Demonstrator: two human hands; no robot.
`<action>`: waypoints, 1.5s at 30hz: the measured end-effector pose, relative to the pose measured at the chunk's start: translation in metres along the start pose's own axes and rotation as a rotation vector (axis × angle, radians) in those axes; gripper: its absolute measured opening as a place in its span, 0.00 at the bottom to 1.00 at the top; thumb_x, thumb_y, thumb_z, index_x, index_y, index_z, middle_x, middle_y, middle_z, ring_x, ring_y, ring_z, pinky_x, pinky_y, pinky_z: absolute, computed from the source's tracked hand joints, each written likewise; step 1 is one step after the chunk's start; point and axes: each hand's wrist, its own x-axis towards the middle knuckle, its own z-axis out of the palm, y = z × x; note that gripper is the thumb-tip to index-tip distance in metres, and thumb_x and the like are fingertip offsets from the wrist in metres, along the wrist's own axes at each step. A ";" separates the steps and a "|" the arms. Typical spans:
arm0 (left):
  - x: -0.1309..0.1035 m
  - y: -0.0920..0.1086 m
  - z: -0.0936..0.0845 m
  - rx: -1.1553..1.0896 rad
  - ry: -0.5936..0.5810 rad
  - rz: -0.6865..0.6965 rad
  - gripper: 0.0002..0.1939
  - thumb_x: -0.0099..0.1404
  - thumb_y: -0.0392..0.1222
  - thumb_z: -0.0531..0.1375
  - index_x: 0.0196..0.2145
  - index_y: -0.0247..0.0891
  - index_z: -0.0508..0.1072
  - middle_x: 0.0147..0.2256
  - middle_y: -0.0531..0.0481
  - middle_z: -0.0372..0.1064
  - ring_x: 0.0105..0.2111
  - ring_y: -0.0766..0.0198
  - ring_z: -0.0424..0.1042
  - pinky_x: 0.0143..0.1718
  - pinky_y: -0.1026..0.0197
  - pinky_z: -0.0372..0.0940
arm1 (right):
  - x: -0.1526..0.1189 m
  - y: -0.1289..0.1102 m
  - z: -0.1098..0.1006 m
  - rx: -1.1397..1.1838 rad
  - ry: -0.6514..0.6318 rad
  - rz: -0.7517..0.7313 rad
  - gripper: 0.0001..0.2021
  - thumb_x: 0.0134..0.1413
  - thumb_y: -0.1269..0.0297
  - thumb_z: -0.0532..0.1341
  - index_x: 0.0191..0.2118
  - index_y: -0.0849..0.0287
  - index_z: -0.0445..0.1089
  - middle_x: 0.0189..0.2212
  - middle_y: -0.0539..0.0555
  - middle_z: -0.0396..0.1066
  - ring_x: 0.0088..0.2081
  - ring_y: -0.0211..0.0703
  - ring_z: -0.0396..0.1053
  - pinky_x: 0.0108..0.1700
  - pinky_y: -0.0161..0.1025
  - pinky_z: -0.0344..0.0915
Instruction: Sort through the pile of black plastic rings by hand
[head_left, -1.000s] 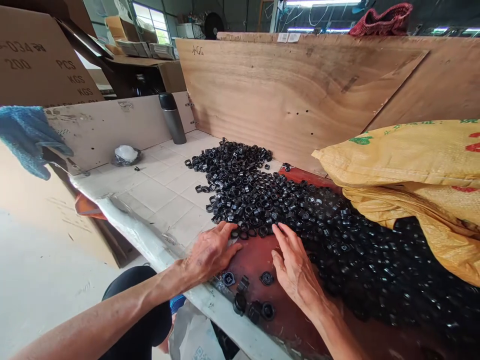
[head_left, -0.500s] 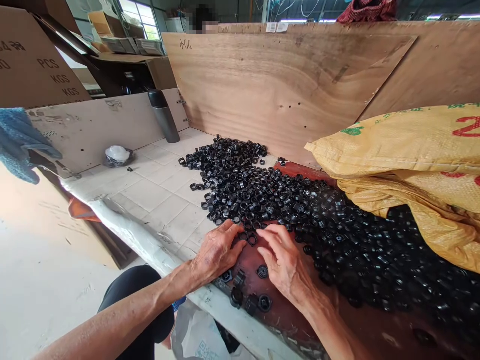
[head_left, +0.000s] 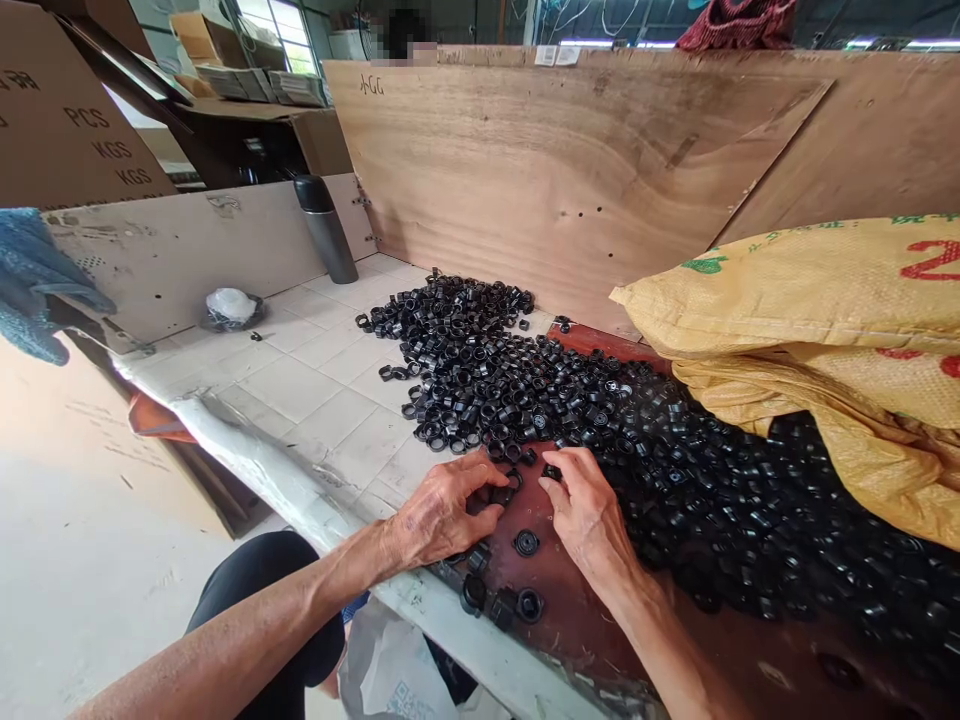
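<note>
The left hand (head_left: 442, 515) lies palm down near the front edge of the bench, its fingers curled over a few black rings (head_left: 501, 494) and pressing them together against the dark red board (head_left: 559, 590); whether any ring is truly pinched between thumb and fingers cannot be told, because the fingers cover them. The right hand (head_left: 592, 520) rests just beside it, also palm down, with its fingertips bent onto one small black ring (head_left: 553, 472) at the near fringe of the big heap of rings (head_left: 525, 385); the fingers are close together rather than spread.

Between the two wrists a single ring (head_left: 526, 542) lies flat on the red board, and a small cluster of rings (head_left: 502, 600) sits at the board's front edge, apart from the heap. The heap runs from the pale tiled part of the bench (head_left: 300, 385), across the middle, to the right side, where it grows deeper and darker under a yellow woven sack (head_left: 810, 320) lying open over it.

A plywood panel (head_left: 570, 170) stands along the back edge of the bench. At the back left corner stands a dark flask (head_left: 325, 230), upright, well apart from the hands. Near the left edge sits a small dish with something white in it (head_left: 230, 308). A blue cloth (head_left: 34, 285) hangs beyond the left edge, with a cardboard box (head_left: 67, 110) behind it.
</note>
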 end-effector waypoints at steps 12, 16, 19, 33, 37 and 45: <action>0.002 -0.004 -0.001 -0.401 0.048 -0.136 0.14 0.62 0.34 0.63 0.46 0.40 0.76 0.44 0.45 0.69 0.38 0.63 0.73 0.35 0.63 0.72 | -0.007 -0.015 -0.002 0.428 -0.095 0.349 0.14 0.57 0.53 0.65 0.43 0.56 0.74 0.40 0.56 0.77 0.40 0.48 0.77 0.41 0.41 0.75; 0.000 -0.008 0.001 -0.376 0.008 -0.203 0.13 0.62 0.34 0.62 0.45 0.42 0.75 0.45 0.49 0.71 0.37 0.65 0.72 0.37 0.64 0.71 | -0.006 -0.011 0.000 0.378 -0.052 0.394 0.16 0.56 0.52 0.66 0.44 0.57 0.75 0.37 0.56 0.78 0.38 0.48 0.76 0.39 0.41 0.75; 0.000 -0.007 0.000 -0.355 -0.010 -0.223 0.14 0.63 0.35 0.62 0.47 0.43 0.75 0.43 0.51 0.73 0.35 0.66 0.72 0.36 0.64 0.70 | -0.005 -0.015 -0.005 0.399 -0.079 0.398 0.15 0.55 0.54 0.67 0.45 0.56 0.76 0.38 0.54 0.76 0.38 0.46 0.74 0.43 0.41 0.74; 0.002 0.003 -0.006 -0.567 0.018 -0.223 0.18 0.66 0.44 0.65 0.52 0.40 0.72 0.44 0.44 0.73 0.40 0.60 0.74 0.41 0.58 0.72 | -0.008 -0.039 -0.014 0.593 -0.108 0.365 0.12 0.54 0.59 0.67 0.44 0.55 0.73 0.39 0.54 0.76 0.37 0.44 0.76 0.39 0.36 0.76; 0.001 0.002 -0.001 -0.847 -0.001 -0.333 0.15 0.62 0.46 0.68 0.42 0.37 0.71 0.39 0.48 0.73 0.37 0.64 0.73 0.40 0.60 0.71 | -0.005 -0.046 -0.019 0.660 -0.082 0.323 0.09 0.53 0.60 0.67 0.40 0.56 0.76 0.40 0.55 0.75 0.40 0.44 0.76 0.39 0.35 0.76; 0.001 0.002 -0.007 -0.762 0.009 -0.208 0.14 0.62 0.43 0.69 0.44 0.37 0.78 0.45 0.44 0.70 0.44 0.58 0.73 0.45 0.55 0.72 | -0.015 -0.048 -0.015 0.640 -0.089 0.308 0.12 0.61 0.61 0.64 0.50 0.52 0.70 0.46 0.54 0.74 0.43 0.44 0.76 0.42 0.36 0.77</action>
